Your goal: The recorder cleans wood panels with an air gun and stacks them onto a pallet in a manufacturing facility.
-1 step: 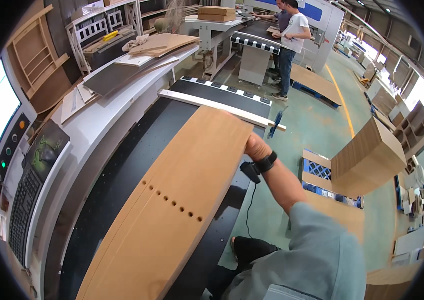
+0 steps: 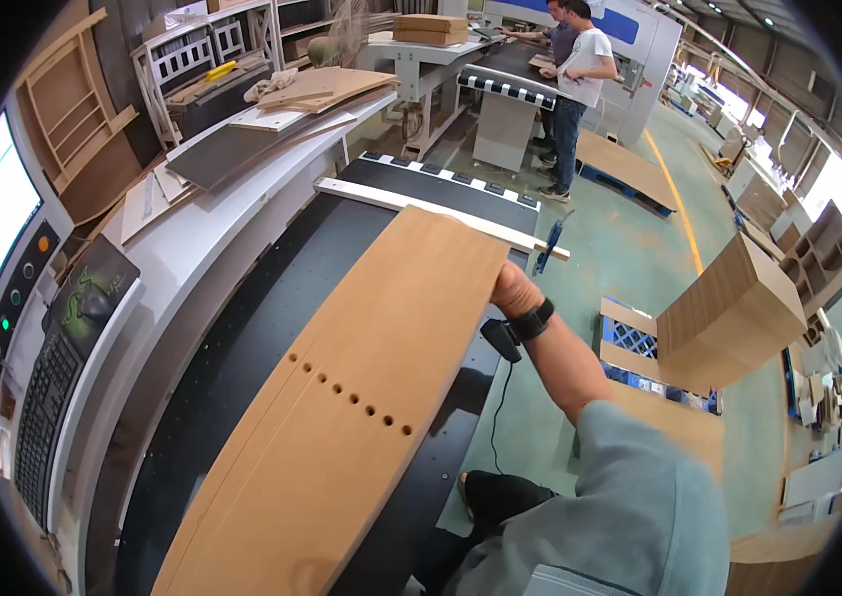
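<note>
A long wood-coloured board [image 2: 341, 338] lies lengthwise over a black machine bed [image 2: 242, 288], running from the lower edge up to a pale crossbar [image 2: 381, 198]. Across its middle runs a row of several dark drilled holes, and a thin line follows its left side. At the far right corner, my right hand [image 2: 515, 291] is closed on the board's edge, with part of the fingers hidden by the board. A black strap with a small dark device is around that wrist, and a cable hangs from it. My left hand is out of view.
To the left are a keyboard [image 2: 48, 427], a mouse pad [image 2: 98, 283] and a button panel [image 2: 8, 323]. Loose panels [image 2: 232, 149] lie on a side table. Two people [image 2: 580, 79] stand at a machine beyond. Stacked boards [image 2: 729, 313] rest on a pallet at right.
The board and its row of holes have shifted slightly to the right and away from me. My right hand has moved a little to the right with it, keeping its grip.
</note>
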The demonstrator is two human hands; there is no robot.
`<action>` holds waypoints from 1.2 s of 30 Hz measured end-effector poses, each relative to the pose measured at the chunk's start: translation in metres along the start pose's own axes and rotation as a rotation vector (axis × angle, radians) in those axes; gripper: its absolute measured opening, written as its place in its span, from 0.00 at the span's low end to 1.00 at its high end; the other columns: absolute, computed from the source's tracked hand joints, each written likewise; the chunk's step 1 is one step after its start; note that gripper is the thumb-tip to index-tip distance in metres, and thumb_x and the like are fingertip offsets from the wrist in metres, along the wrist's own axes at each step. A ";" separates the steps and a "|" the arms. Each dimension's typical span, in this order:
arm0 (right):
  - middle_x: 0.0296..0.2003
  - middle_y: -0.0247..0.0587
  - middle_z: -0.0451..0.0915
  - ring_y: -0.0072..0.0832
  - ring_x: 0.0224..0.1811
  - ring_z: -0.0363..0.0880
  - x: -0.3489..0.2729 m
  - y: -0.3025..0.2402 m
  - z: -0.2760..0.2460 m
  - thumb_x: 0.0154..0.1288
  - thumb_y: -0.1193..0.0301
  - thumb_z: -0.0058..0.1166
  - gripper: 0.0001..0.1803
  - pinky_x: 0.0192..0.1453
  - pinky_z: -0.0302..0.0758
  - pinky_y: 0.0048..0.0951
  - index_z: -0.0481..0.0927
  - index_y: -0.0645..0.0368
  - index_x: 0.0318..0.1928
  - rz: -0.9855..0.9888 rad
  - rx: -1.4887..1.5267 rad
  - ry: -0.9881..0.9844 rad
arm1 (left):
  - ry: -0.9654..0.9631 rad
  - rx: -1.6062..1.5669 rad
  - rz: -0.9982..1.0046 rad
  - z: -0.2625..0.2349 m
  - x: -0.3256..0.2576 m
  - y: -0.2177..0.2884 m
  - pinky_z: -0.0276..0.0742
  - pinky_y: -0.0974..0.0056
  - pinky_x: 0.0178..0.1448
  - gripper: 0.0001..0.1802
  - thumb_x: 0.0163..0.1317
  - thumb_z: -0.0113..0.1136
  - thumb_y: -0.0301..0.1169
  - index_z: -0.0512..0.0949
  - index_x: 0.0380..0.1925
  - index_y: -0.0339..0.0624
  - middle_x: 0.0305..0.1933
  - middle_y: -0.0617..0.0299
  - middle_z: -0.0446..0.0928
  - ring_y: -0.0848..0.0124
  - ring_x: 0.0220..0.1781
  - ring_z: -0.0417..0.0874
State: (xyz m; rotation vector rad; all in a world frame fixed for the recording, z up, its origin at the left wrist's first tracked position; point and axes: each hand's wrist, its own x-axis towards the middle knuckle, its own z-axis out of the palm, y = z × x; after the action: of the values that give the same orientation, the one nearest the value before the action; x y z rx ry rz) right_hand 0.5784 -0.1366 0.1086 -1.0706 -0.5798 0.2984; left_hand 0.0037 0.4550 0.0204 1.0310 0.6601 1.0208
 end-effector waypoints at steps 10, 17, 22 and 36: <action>0.65 0.43 0.74 0.32 0.66 0.74 -0.023 0.060 -0.065 0.36 0.30 0.72 0.67 0.70 0.73 0.37 0.66 0.63 0.70 -0.132 0.071 0.081 | 0.001 0.028 -0.125 -0.028 0.021 -0.059 0.55 0.50 0.79 0.55 0.62 0.46 0.74 0.57 0.74 0.41 0.77 0.49 0.61 0.52 0.76 0.61; 0.64 0.42 0.76 0.33 0.64 0.76 -0.037 0.067 -0.058 0.34 0.29 0.71 0.67 0.67 0.76 0.38 0.68 0.63 0.69 -0.041 -0.074 0.298 | 0.002 0.080 -0.193 -0.020 0.014 -0.081 0.55 0.49 0.79 0.54 0.63 0.45 0.73 0.57 0.75 0.42 0.77 0.49 0.61 0.52 0.76 0.61; 0.64 0.43 0.76 0.34 0.63 0.77 -0.037 0.076 -0.061 0.36 0.30 0.71 0.65 0.66 0.76 0.38 0.69 0.63 0.69 -0.051 -0.065 0.286 | -0.003 0.104 -0.264 -0.011 0.004 -0.106 0.56 0.49 0.79 0.53 0.63 0.44 0.73 0.57 0.75 0.42 0.77 0.49 0.61 0.52 0.76 0.61; 0.60 0.47 0.78 0.38 0.59 0.79 -0.032 0.083 -0.038 0.42 0.27 0.66 0.63 0.64 0.78 0.40 0.69 0.63 0.67 -0.194 0.036 0.331 | -0.026 0.173 -0.458 0.010 -0.016 -0.143 0.56 0.48 0.79 0.52 0.65 0.41 0.72 0.57 0.75 0.44 0.77 0.49 0.60 0.51 0.76 0.61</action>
State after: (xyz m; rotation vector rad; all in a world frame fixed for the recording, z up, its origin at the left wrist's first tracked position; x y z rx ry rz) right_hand 0.5781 -0.1421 0.0126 -0.9945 -0.3753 -0.0391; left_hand 0.0576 0.4148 -0.1069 0.9794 0.9246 0.5573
